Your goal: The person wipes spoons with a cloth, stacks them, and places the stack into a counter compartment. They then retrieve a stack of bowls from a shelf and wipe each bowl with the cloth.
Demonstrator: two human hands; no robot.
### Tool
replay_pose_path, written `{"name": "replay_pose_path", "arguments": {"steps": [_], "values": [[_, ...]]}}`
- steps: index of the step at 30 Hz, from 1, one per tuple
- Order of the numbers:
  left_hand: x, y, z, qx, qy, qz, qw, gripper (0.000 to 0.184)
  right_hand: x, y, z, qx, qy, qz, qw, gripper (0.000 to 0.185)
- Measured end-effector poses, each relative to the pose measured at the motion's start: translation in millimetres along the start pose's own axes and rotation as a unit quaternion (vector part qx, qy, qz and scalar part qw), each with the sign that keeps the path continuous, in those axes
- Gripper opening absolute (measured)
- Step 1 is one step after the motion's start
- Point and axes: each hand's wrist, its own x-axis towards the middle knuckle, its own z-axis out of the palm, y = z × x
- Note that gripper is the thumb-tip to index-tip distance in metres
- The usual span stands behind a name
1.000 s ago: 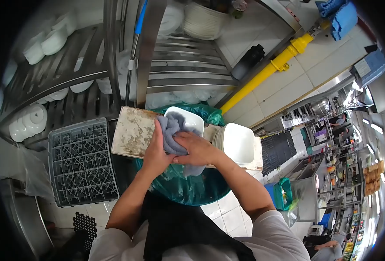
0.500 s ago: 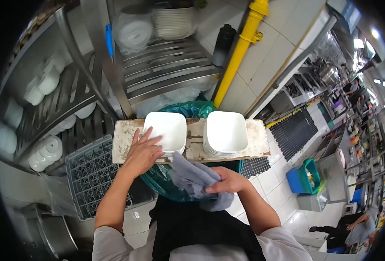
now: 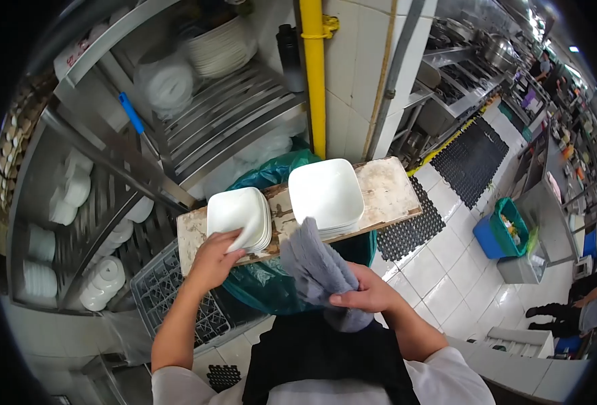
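Observation:
Two stacks of white square dishes stand side by side on a worn wooden board: the left stack (image 3: 230, 206) and the right stack (image 3: 325, 189). My left hand (image 3: 212, 262) is closed on the near edge of the top dish of the left stack, thumb toward me and fingers over the rim. That dish's near corner looks slightly raised. A folded grey cloth (image 3: 312, 260) is gripped in my right hand (image 3: 366, 290), in front of the right stack. Its upper end reaches the near side of that stack.
The board (image 3: 391, 189) rests above a bin lined with a green bag (image 3: 261, 290). A grey glass rack (image 3: 177, 297) lies at the lower left. Metal shelves (image 3: 224, 101) hold more dishes. A yellow pipe (image 3: 314, 88) runs up the wall. A co-worker (image 3: 582, 314) is far right.
My left hand has gone from lying spread on the left stack to gripping its top dish's near edge. The cloth has come nearer the right stack. The view has turned and shifted.

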Motion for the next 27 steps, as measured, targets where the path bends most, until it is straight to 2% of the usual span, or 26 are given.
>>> {"name": "replay_pose_path", "arguments": {"steps": [1,2,3,4,5,6,7,8,10,11,13,14,15,16,17,18,19,20,21,22,23,25,26,27], "values": [[-5,7,-1,-0.212,0.003,-0.165,0.963,0.026,5,-6,7,-0.028,0.017,-0.034,0.999,0.068],[-10,13,-2,-0.408,0.005,-0.32,0.855,0.024,13,-7,14,-0.027,0.022,-0.035,0.999,0.068],[-15,18,-2,-0.447,0.054,-0.271,0.851,0.024,22,-9,21,-0.083,0.037,-0.119,0.989,0.07],[-17,26,1,-0.448,0.055,-0.271,0.85,0.024,32,-10,30,-0.14,0.049,-0.2,0.968,0.071],[-18,38,6,-0.501,0.138,-0.227,0.824,0.028,44,-12,42,-0.142,0.046,-0.2,0.968,0.071],[-19,52,11,-0.548,0.221,-0.181,0.786,0.032,56,-14,55,-0.248,0.053,-0.269,0.929,0.07],[-21,72,8,-0.599,0.228,-0.139,0.755,0.04,68,-16,67,-0.349,0.058,-0.333,0.874,0.07],[-28,74,17,-0.515,0.271,-0.125,0.804,0.04,80,-19,76,-0.352,0.055,-0.332,0.873,0.07],[-28,106,29,-0.527,0.433,-0.14,0.718,0.034,108,-31,84,-0.472,0.12,-0.417,0.768,0.064],[-35,98,28,-0.527,0.439,-0.141,0.714,0.034,120,-35,84,-0.474,0.113,-0.417,0.767,0.064],[-59,78,21,-0.609,0.25,-0.083,0.748,0.03,144,-41,83,-0.35,0.18,-0.334,0.856,0.054],[-66,79,21,-0.608,0.26,-0.087,0.745,0.03,155,-44,78,-0.35,0.17,-0.334,0.859,0.054],[-71,85,13,-0.591,0.271,-0.093,0.754,0.028,164,-47,73,-0.162,0.122,-0.242,0.949,0.055],[-75,89,8,-0.573,0.282,-0.099,0.763,0.026,172,-45,71,0.033,0.069,-0.133,0.988,0.056],[-78,90,6,-0.626,0.301,-0.078,0.715,0.028,176,-32,70,0.032,0.062,-0.131,0.989,0.056],[-76,91,4,-0.625,0.307,-0.079,0.713,0.028,179,-14,66,0.087,0.07,-0.051,0.992,0.057],[-71,93,2,-0.649,0.342,-0.053,0.678,0.03,179,2,63,0.14,0.078,0.031,0.987,0.057],[-69,94,2,-0.671,0.374,-0.028,0.639,0.031,176,15,68,0.136,0.075,0.035,0.987,0.057],[-74,84,10,-0.676,0.362,-0.009,0.641,0.043,170,30,77,0.226,0.095,0.077,0.966,0.058],[-72,85,10,-0.677,0.364,-0.01,0.64,0.043,163,44,82,0.315,0.116,0.117,0.935,0.06],[-64,84,8,-0.665,0.371,-0.014,0.648,0.042,154,61,82,0.315,0.117,0.118,0.934,0.06],[-49,81,5,-0.665,0.355,-0.015,0.656,0.038,135,74,79,0.102,-0.006,0.171,0.98,0.06],[-42,81,5,-0.671,0.349,-0.012,0.654,0.038,126,69,75,0.102,0.002,0.17,0.98,0.06],[-34,82,6,-0.648,0.331,-0.052,0.684,0.034,113,62,69,0.052,-0.064,0.152,0.985,0.058]]}}
